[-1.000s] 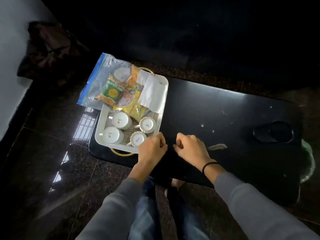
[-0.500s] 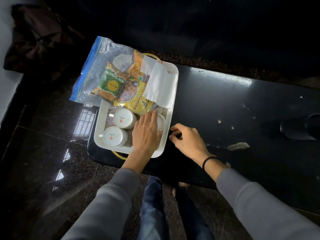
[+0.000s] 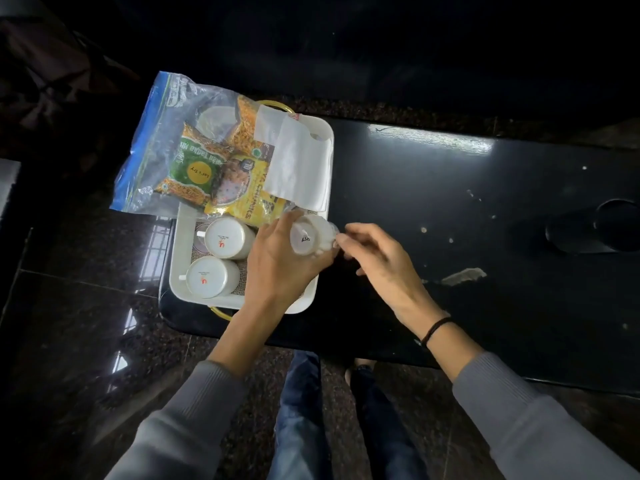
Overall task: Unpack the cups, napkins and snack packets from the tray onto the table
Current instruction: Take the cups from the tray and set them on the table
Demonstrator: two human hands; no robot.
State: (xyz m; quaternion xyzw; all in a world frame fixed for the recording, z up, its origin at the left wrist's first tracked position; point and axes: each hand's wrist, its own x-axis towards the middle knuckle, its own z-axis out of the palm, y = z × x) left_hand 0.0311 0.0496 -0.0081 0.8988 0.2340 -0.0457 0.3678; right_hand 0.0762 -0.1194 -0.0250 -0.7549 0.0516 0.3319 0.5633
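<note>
We see the left hand (image 3: 277, 261) wrapped around a white cup (image 3: 306, 239) at frame centre, lifted and tilted over the right rim of the white tray (image 3: 180, 237); its base faces the camera and its mouth is blurred. The right hand (image 3: 374, 261) sits just right of it, fingertips (image 3: 343, 239) touching the cup's far end; whether it grips, we cannot tell. Two more cups (image 3: 225, 237) stand upside down at the tray's lower left; the left hand hides whatever lies beneath it. Snack packets (image 3: 221, 174), partly inside a clear zip bag (image 3: 156, 143) overhanging the tray toward upper left, fill the upper half beside white napkins (image 3: 298, 161). Tray sits on the left end of the black table (image 3: 450, 202), whose right end is cut off. Top of frame too dark to read.
</note>
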